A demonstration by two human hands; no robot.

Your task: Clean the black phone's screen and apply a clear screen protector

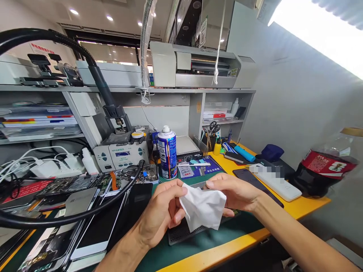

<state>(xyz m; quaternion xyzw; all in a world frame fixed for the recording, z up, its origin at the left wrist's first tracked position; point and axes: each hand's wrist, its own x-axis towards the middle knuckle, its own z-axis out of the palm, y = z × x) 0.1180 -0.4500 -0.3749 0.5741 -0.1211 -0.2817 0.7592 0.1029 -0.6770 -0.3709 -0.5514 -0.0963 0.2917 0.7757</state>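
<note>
A white wiping cloth (202, 206) hangs slightly crumpled between my two hands, above the bench. My left hand (166, 207) pinches its upper left corner between thumb and fingers. At the cloth's upper right, my right hand (238, 190) grips it, the thumb on top and the other fingers partly hidden behind. Below the cloth lies a dark perforated plate (181, 236) on the green mat (159, 255); the cloth and hands cover much of the plate. A blue spray can (167, 153) with a white cap stands upright just beyond my left hand.
Disassembled phones (98, 223) and circuit boards crowd the left side, crossed by a black hose (85, 219). Behind them stands a rework station (121, 155). On the right are a dark phone (255, 185), a white power bank (279, 185) and a cola bottle (320, 172) near the edge.
</note>
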